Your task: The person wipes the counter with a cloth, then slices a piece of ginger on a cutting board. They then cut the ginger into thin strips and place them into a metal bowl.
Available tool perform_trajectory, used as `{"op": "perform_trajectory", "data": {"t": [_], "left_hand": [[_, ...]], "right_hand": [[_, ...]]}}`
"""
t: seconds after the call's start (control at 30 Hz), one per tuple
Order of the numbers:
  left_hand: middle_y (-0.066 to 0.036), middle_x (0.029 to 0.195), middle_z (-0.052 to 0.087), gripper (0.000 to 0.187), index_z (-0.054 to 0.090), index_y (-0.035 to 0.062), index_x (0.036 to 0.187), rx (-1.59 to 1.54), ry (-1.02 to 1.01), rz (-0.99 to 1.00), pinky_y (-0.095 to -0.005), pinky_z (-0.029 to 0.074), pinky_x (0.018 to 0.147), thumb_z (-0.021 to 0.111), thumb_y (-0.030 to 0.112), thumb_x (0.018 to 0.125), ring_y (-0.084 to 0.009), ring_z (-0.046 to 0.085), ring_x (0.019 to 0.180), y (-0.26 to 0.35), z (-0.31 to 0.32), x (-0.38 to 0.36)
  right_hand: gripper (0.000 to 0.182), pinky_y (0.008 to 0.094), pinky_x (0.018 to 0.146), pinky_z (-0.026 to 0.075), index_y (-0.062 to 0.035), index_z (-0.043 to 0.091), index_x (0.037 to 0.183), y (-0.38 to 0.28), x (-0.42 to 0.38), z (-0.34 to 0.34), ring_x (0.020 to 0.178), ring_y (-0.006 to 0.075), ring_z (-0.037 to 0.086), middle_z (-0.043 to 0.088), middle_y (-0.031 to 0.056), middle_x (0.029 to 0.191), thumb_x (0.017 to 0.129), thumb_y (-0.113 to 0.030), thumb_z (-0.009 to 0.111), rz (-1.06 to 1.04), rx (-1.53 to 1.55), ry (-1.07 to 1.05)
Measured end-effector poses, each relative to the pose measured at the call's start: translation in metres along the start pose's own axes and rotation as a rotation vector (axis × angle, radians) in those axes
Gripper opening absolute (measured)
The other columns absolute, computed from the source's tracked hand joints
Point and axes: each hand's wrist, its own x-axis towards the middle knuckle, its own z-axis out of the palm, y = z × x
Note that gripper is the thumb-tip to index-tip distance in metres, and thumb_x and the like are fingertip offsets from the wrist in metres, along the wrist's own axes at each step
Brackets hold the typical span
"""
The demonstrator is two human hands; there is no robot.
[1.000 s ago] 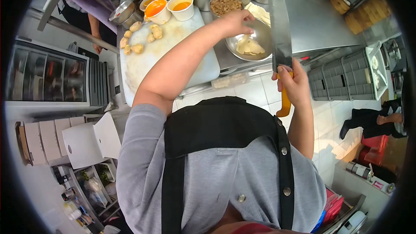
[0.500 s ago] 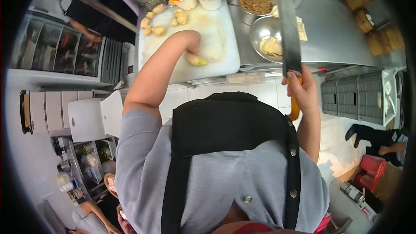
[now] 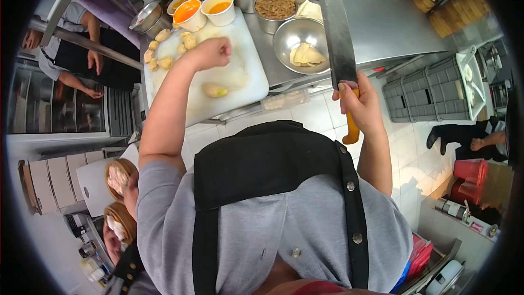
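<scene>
In my right hand (image 3: 361,101) is a large kitchen knife (image 3: 341,33) by its yellow handle, the broad blade upright in front of the counter. My left hand (image 3: 212,53) is curled over the white cutting board (image 3: 248,71); whatever its fingers may hold is hidden. Just below that hand lies a pale yellow, knobbly root piece (image 3: 214,89), which looks like ginger, with a greenish end. Smaller similar pieces (image 3: 164,35) sit at the board's far left. A steel bowl (image 3: 284,35) right of the board contains pale yellow slices (image 3: 307,54).
Two white tubs of orange liquid (image 3: 218,10) stand at the board's far edge. Behind the bowl is a steel pot of brown mince (image 3: 275,6). A grey crate (image 3: 426,93) stands at right. At lower left, another person carries two wooden bowls (image 3: 121,177).
My left hand has lifted off the root piece and moved away from me, leaving it on the board. The knife stays in my right hand. The view has shifted, and another person's bowls have come nearer.
</scene>
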Motion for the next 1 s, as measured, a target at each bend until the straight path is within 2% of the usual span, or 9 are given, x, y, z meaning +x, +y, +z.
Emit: {"op": "perform_trajectory", "data": {"t": [0.2,0.3,0.43,0.47,0.57,0.6,0.73,0.93,1.0], "left_hand": [[-0.004,0.095,0.066,0.020,0.061,0.0041,0.105,-0.473,0.137,0.316,-0.0289,0.051,0.080,0.067,0.012,0.087,-0.0127,0.063,0.087,0.078,0.028,0.063],[-0.007,0.100,0.067,0.025,0.062,0.0047,0.109,-0.194,0.346,0.401,-0.0298,0.051,0.080,0.067,0.014,0.087,-0.0163,0.065,0.087,0.085,0.051,0.070],[-0.009,0.100,0.067,0.023,0.063,0.0047,0.106,-0.145,0.264,0.222,-0.0312,0.051,0.082,0.066,0.016,0.086,-0.0193,0.064,0.089,0.062,0.024,0.015],[-0.010,0.100,0.067,0.023,0.064,0.0049,0.105,-0.100,0.240,0.165,-0.0316,0.050,0.083,0.066,0.016,0.085,-0.0194,0.064,0.090,0.046,0.018,-0.001],[-0.010,0.100,0.066,0.025,0.065,0.0058,0.103,0.031,0.136,0.085,-0.0334,0.050,0.084,0.069,0.015,0.080,-0.0226,0.063,0.093,-0.012,0.016,-0.048],[-0.010,0.100,0.066,0.026,0.065,0.0059,0.103,0.076,0.121,0.078,-0.0340,0.050,0.084,0.070,0.015,0.079,-0.0236,0.063,0.093,-0.033,0.024,-0.060],[-0.012,0.103,0.066,0.034,0.064,0.0066,0.106,0.050,0.101,0.040,-0.0365,0.050,0.085,0.073,0.016,0.075,-0.0268,0.063,0.096,-0.055,0.050,-0.079],[-0.014,0.092,0.066,0.031,0.063,0.0024,0.102,-0.012,0.291,-0.319,-0.0360,0.052,0.078,0.073,0.020,0.078,-0.0249,0.065,0.086,-0.030,0.066,-0.089],[-0.014,0.087,0.066,0.031,0.061,0.0000,0.098,-0.309,0.301,-0.451,-0.0339,0.054,0.074,0.072,0.024,0.082,-0.0223,0.066,0.080,-0.026,0.069,-0.087]], "right_hand": [[0.013,0.0220,0.050,0.043,0.0006,0.049,0.096,-0.003,-0.007,0.004,0.055,0.0057,0.049,0.063,0.0063,0.077,0.094,-0.011,0.055,0.015,-0.022,0.007],[0.014,0.0226,0.051,0.044,0.0006,0.049,0.097,-0.002,-0.010,0.011,0.057,0.0062,0.050,0.063,0.0059,0.077,0.094,-0.012,0.055,0.039,-0.069,-0.034],[0.016,0.0235,0.051,0.044,0.0020,0.049,0.094,0.008,-0.010,0.025,0.058,0.0067,0.050,0.062,0.0070,0.074,0.093,-0.012,0.057,0.064,-0.193,-0.094],[0.019,0.0286,0.056,0.049,0.0033,0.048,0.092,0.006,-0.009,0.028,0.064,0.0128,0.059,0.065,0.0125,0.078,0.093,-0.013,0.058,0.116,-0.256,-0.143],[0.021,0.0351,0.066,0.051,0.0037,0.048,0.092,0.022,-0.002,0.040,0.073,0.0239,0.066,0.068,0.0197,0.085,0.092,-0.014,0.060,0.053,-0.398,-0.246],[0.023,0.0409,0.074,0.051,0.0032,0.049,0.093,0.022,0.001,0.044,0.084,0.0367,0.067,0.067,0.0260,0.092,0.090,-0.015,0.061,0.083,-0.436,-0.294],[0.022,0.0442,0.075,0.050,0.0020,0.049,0.095,0.021,0.016,0.065,0.087,0.0434,0.064,0.067,0.0260,0.093,0.090,-0.016,0.060,0.004,-0.519,-0.428],[0.021,0.0492,0.072,0.048,0.0026,0.049,0.097,0.017,0.041,0.100,0.083,0.0450,0.062,0.065,0.0267,0.086,0.092,-0.017,0.055,-0.033,-0.667,-0.506],[0.022,0.0513,0.071,0.046,0.0035,0.049,0.097,0.025,0.048,0.109,0.082,0.0457,0.061,0.064,0.0272,0.083,0.092,-0.018,0.053,-0.085,-0.749,-0.532]]}}
